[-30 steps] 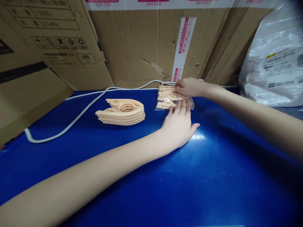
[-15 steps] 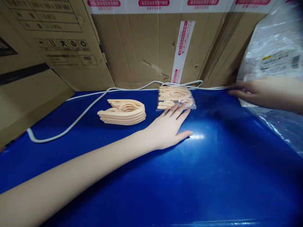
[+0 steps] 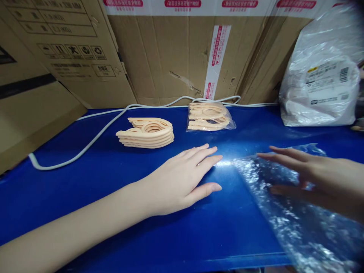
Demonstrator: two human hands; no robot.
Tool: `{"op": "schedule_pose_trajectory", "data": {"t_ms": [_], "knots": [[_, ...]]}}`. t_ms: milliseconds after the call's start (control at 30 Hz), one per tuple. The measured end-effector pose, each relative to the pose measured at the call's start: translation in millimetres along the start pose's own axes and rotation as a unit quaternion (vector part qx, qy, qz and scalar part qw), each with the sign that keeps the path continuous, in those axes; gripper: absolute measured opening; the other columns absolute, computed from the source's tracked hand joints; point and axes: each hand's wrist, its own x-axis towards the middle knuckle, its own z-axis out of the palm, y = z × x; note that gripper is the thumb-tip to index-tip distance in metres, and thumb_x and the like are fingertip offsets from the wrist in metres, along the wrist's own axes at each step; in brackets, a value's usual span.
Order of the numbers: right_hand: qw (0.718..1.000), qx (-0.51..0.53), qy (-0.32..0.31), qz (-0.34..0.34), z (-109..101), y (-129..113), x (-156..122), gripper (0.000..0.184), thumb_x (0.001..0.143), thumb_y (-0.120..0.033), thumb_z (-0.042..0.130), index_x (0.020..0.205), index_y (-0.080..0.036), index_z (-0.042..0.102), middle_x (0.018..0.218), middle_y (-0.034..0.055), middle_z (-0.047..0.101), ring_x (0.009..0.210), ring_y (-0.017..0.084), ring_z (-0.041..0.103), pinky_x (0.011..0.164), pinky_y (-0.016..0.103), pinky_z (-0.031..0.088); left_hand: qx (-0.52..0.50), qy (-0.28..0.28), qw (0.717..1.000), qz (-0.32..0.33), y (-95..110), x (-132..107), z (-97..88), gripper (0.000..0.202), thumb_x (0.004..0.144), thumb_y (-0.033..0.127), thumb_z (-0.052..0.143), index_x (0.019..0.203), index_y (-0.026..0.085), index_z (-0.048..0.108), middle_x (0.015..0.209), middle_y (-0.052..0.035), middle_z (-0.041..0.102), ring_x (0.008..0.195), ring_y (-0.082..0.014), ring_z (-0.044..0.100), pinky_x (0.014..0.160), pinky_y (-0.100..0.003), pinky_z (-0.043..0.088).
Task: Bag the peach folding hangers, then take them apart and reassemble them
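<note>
My left hand [image 3: 184, 178] hovers over or rests on the blue table, palm down, fingers stretched out and holding nothing. Left of its fingertips lies a stack of beige folding hangers [image 3: 148, 134]. Farther back, a clear bag of beige folding hangers [image 3: 210, 115] lies flat by the cardboard. At the right, my right hand [image 3: 313, 176] is somewhat blurred, its fingers apart above a clear plastic bag [image 3: 295, 216]. Whether the hand touches that plastic I cannot tell.
A white plastic parcel bag [image 3: 321, 83] with a label stands at the back right. Cardboard boxes [image 3: 170, 57] wall off the back and left. A white cable [image 3: 99, 134] runs along the rear of the blue table [image 3: 159, 246].
My left hand has drawn back from the bagged hangers toward me. My right hand has come nearer from the white parcel bag, and the clear plastic bag now spreads farther toward the front.
</note>
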Motion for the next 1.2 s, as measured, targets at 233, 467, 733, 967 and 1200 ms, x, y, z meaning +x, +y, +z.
{"op": "schedule_pose_trajectory", "data": {"t_ms": [233, 467, 733, 967, 1200], "knots": [[0.988, -0.085, -0.045, -0.117, 12.8, -87.0, 65.3, 0.065, 0.097, -0.060, 0.040, 0.144, -0.017, 0.054, 0.147, 0.0228, 0.052, 0.065, 0.026, 0.074, 0.050, 0.040, 0.057, 0.028, 0.045, 0.999, 0.006, -2.4, -4.1, -3.8, 0.036, 0.105, 0.034, 0.040, 0.127, 0.017, 0.062, 0.136, -0.0078, 0.062, 0.124, -0.0233, 0.057, 0.105, -0.041, 0.045], [0.993, 0.049, -0.027, -0.105, 3.7, -92.2, 94.7, 0.041, 0.099, -0.032, 0.041, 0.136, -0.020, 0.056, 0.133, 0.0124, 0.064, 0.090, 0.027, 0.074, 0.070, 0.041, 0.059, 0.016, 0.022, 0.999, -0.021, -2.7, -9.4, 9.5, 0.053, 0.105, 0.044, 0.038, 0.146, 0.013, 0.046, 0.153, -0.0106, 0.050, 0.141, -0.0237, 0.045, 0.116, -0.041, 0.037], [0.980, 0.142, 0.009, -0.139, -9.1, -56.5, 82.8, 0.031, 0.100, -0.036, 0.045, 0.124, -0.028, 0.064, 0.124, 0.0081, 0.068, 0.117, 0.026, 0.064, 0.095, 0.045, 0.056, 0.017, -0.026, 1.000, 0.000, -5.4, -8.2, 11.0, 0.058, 0.103, 0.056, 0.033, 0.144, 0.017, 0.050, 0.160, -0.0069, 0.040, 0.150, -0.0261, 0.032, 0.123, -0.047, 0.027], [0.965, 0.140, -0.054, -0.213, 15.3, -69.8, 69.9, 0.060, 0.098, -0.042, 0.052, 0.154, -0.022, 0.042, 0.158, 0.0120, 0.042, 0.143, 0.030, 0.044, 0.113, 0.053, 0.044, 0.173, 0.064, 0.981, -0.058, -6.2, -8.0, 8.5, 0.054, 0.099, 0.055, 0.045, 0.114, 0.007, 0.066, 0.117, -0.0202, 0.069, 0.114, -0.0360, 0.065, 0.096, -0.049, 0.053], [0.966, 0.126, -0.085, -0.210, 27.4, -72.4, 67.5, 0.064, 0.099, -0.051, 0.048, 0.154, -0.019, 0.042, 0.162, 0.0119, 0.033, 0.149, 0.029, 0.034, 0.117, 0.054, 0.038, 0.179, 0.064, 0.979, -0.076, -11.7, -12.1, 16.7, 0.079, 0.098, 0.065, 0.036, 0.139, 0.000, 0.054, 0.144, -0.0262, 0.054, 0.133, -0.0383, 0.054, 0.107, -0.050, 0.049]]}}
